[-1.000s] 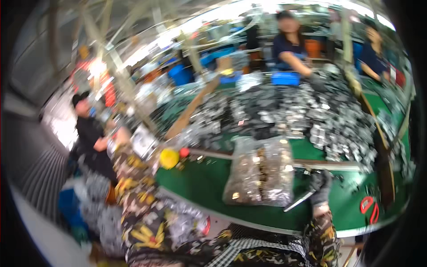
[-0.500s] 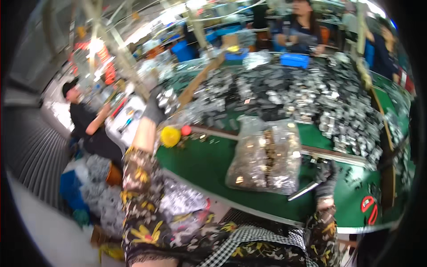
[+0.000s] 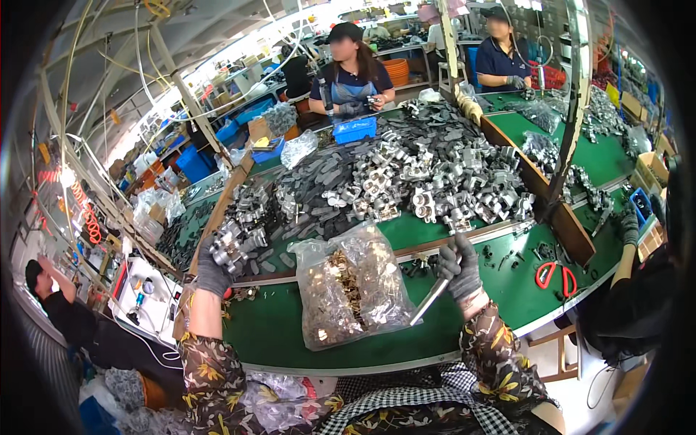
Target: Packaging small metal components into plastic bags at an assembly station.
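Observation:
My left hand (image 3: 212,275), in a grey glove, is closed around shiny silver metal castings (image 3: 236,246) at the left side of the green bench (image 3: 268,337). A slim silver metal tool (image 3: 432,300) slants down and left from my gloved right hand (image 3: 462,272), whose fingers wrap its upper end. Between the hands lies a clear plastic bag (image 3: 395,297), its opening showing many small brass-coloured pieces (image 3: 344,279). Beyond it, a large heap of silver castings (image 3: 464,185) and dark flat pieces (image 3: 326,174) covers the bench.
Red-handled scissors (image 3: 556,280) and small black parts (image 3: 507,254) lie to the right. A wooden divider (image 3: 558,225) borders the heap there. Two co-workers sit across the benches, and a co-worker's gloved hand (image 3: 629,228) shows at far right. A blue bin (image 3: 354,130) stands at the back.
The view has swung rightward and steadied. My left hand, blurred at the far left before, is now closer to the bag with the castings; my right hand still grips the tool.

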The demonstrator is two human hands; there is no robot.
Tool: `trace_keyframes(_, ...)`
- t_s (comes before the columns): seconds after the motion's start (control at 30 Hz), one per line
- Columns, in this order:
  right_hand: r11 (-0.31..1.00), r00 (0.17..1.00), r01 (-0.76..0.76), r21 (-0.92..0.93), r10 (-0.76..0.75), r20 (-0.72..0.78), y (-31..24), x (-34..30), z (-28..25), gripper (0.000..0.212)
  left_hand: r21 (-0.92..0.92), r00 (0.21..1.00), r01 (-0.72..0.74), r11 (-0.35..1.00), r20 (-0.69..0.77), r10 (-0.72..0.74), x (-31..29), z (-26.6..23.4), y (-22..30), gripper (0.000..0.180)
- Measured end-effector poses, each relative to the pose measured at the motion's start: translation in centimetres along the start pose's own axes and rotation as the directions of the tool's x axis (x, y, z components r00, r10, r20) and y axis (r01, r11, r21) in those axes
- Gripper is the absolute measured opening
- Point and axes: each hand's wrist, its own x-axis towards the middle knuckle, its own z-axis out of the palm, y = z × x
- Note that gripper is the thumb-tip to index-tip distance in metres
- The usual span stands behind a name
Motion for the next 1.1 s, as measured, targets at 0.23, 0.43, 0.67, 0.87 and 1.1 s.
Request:
trace_keyframes(0.23, 0.971, 0.932, -0.173, -0.162, 0.215, 0.292, 4.3, 2.1, 13.3, 0.027, -0.127, 0.987, 0.11, 0.986, -0.102, -0.123, -1.5, 0.7, -1.9, 0.037)
trace_keyframes(0.43, 0.916, 0.947, -0.285, -0.281, 0.314, 0.064, 3.0, -0.7, 14.7, 0.019, -0.061, 0.973, 0.228, 0.972, 0.05, -0.225, -4.8, 5.6, -3.8, 0.038)
trace_keyframes(0.67, 0.932, 0.844, 0.346, 0.108, -0.359, 0.398, -16.0, -9.4, 17.5, 0.023, 0.009, 0.997, 0.074, 0.997, 0.029, -0.074, -6.1, 4.6, -2.5, 0.049)
trace_keyframes(0.87, 0.635, 0.68, 0.576, -0.515, -0.722, -0.13, -9.7, -6.3, 12.7, 0.013, -0.067, 0.82, 0.256, 0.964, 0.543, -0.179, 0.6, 9.4, -9.3, 0.031)
trace_keyframes(1.1, 0.99, 0.912, -0.056, -0.13, -0.003, -0.41, -3.8, -0.6, -4.2, 0.022, 0.338, 0.944, 0.275, 0.9, 0.086, -0.32, 8.4, 25.3, -17.0, 0.03)
